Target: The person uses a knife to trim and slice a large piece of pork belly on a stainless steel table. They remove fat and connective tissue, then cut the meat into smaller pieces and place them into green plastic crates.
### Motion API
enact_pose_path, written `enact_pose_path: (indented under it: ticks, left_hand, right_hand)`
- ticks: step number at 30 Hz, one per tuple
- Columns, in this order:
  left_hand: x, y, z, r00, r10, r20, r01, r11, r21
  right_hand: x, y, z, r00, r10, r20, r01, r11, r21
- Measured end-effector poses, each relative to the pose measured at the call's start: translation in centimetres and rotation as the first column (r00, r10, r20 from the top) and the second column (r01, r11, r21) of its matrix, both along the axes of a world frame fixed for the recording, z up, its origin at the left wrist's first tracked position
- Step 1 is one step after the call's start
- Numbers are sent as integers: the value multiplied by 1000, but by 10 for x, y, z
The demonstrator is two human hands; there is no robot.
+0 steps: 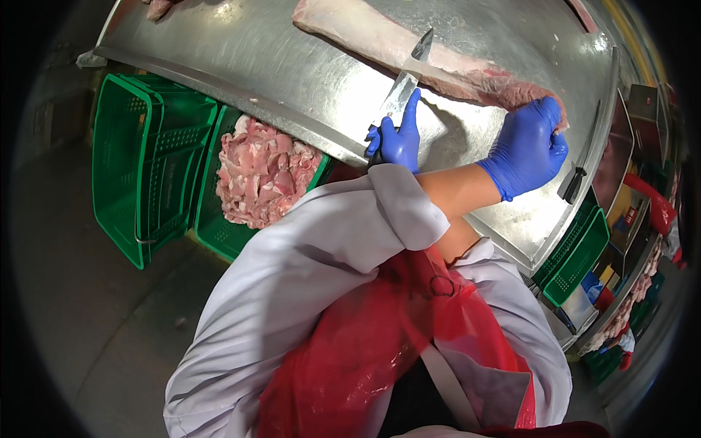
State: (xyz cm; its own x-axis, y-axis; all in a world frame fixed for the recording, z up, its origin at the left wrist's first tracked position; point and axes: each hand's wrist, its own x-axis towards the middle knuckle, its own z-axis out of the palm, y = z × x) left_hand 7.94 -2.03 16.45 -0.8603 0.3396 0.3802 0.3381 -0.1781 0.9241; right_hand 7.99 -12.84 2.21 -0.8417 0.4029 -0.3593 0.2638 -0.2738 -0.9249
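Here we are, forearms crossed, the left one over the right! Our left hand (524,150) in its blue glove has its fingers curled tightly round the near end of a long, pale pink slab of raw meat (453,77), which stretches from those fingers away to the far left across the brushed steel desk (277,66). Our right hand (400,142), also blue-gloved, wraps a broad silver knife with a black handle (400,96), forefinger laid out along the blade; the tip peeks out past a strip of meat that seems to lie over it.

To do this cut well, we want the left fingers pulling the end taut, well apart from the edge, and the blade lying shallow, in long, smooth strokes. With wrists crossed, we'd best guard our forearm room. Left of the right fingers, below the desk edge, sits a green perforated plastic crate (212,237) of pink meat pieces (259,171); a slim black-handled knife (575,186) lies just beyond the left fingers, to their right.
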Motion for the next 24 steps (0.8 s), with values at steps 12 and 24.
enact_pose_path:
  ticks: [12, 24]
  left_hand:
    - [4, -21, 23, 1000, 1, 26, -4, 993, 115]
    - [0, -29, 51, 998, -61, 23, 54, 970, 238]
  right_hand:
    - [-37, -10, 3, 1000, 2, -9, -1, 997, 75]
    - [-116, 14, 3, 997, 26, 68, -39, 980, 195]
